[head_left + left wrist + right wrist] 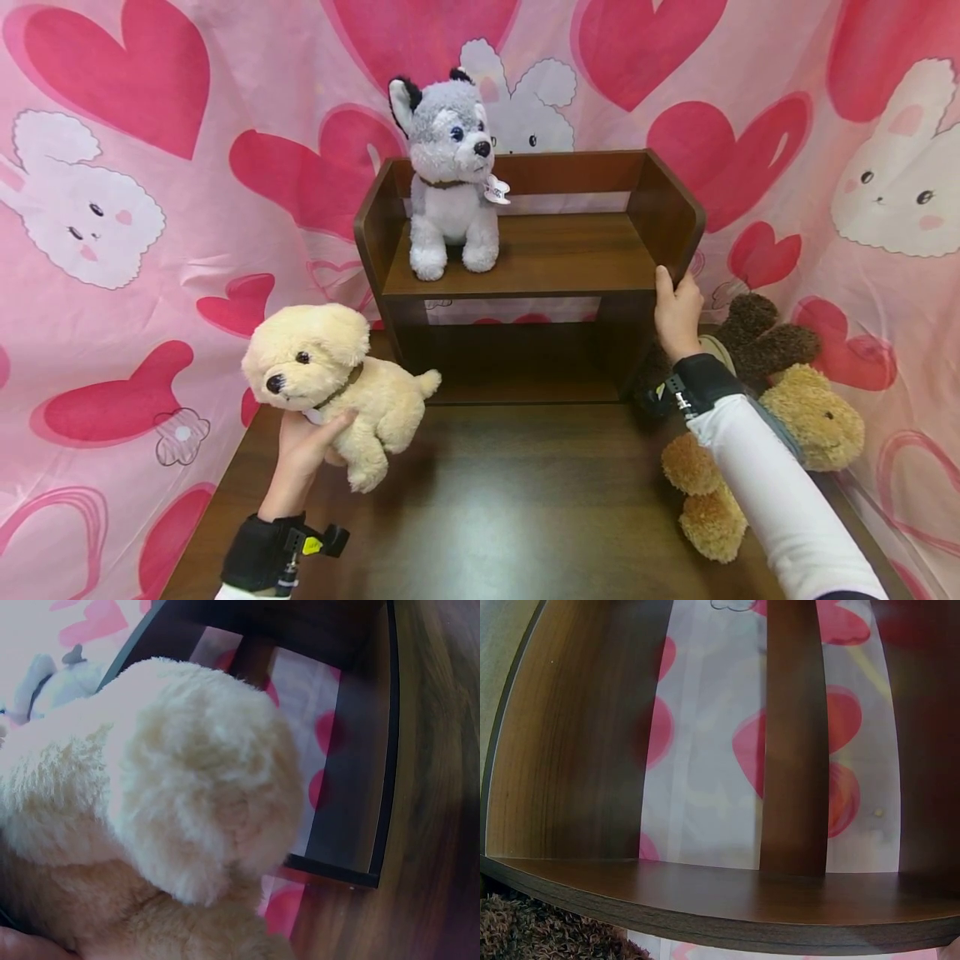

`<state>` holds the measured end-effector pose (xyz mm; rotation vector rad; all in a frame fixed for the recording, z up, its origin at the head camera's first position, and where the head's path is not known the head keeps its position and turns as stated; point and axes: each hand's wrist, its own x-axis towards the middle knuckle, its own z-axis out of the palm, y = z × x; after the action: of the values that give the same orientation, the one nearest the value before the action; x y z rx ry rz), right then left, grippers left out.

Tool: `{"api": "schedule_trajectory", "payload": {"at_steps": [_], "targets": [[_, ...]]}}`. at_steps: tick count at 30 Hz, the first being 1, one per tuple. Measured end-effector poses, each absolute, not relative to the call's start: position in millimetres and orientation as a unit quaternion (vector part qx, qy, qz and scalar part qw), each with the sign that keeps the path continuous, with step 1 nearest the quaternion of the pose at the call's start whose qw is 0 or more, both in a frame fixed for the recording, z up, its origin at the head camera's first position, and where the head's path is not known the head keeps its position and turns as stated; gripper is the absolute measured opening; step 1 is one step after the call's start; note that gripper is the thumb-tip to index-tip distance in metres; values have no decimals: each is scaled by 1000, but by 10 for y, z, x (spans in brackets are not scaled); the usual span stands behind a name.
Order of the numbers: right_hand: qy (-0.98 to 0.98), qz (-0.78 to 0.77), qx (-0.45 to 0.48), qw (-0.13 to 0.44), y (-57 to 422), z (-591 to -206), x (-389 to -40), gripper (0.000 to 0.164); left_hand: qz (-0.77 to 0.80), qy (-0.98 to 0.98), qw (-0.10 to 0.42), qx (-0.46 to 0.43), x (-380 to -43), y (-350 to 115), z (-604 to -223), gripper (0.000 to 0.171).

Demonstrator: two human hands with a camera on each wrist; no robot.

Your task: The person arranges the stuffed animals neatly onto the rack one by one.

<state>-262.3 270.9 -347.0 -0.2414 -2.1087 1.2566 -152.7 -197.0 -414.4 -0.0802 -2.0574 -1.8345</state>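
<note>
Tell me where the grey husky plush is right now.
In the head view, the grey husky plush sits on the upper board of the brown shelf, at its left end, beyond the cream puppy held in the left hand.

Cream plush puppy [386, 398] is being held up, head leftward; upright two-tier brown wooden shelf [566, 246] behind is being gripped on its right side.

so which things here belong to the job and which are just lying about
Job: cream plush dog in left hand; brown shelf, gripped by right hand.

Unhandled, perhaps just there: gray plush dog on shelf; dark brown plush toy; golden plush toy.
</note>
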Motion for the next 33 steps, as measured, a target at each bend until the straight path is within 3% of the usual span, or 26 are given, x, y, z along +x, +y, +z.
{"api": "schedule_trajectory", "payload": {"at_steps": [33], "targets": [[-807, 484, -83, 327, 2723, -3482, -2629, 43, -627, -754, 152, -121, -1571, -1503, -4045, 65]]}}
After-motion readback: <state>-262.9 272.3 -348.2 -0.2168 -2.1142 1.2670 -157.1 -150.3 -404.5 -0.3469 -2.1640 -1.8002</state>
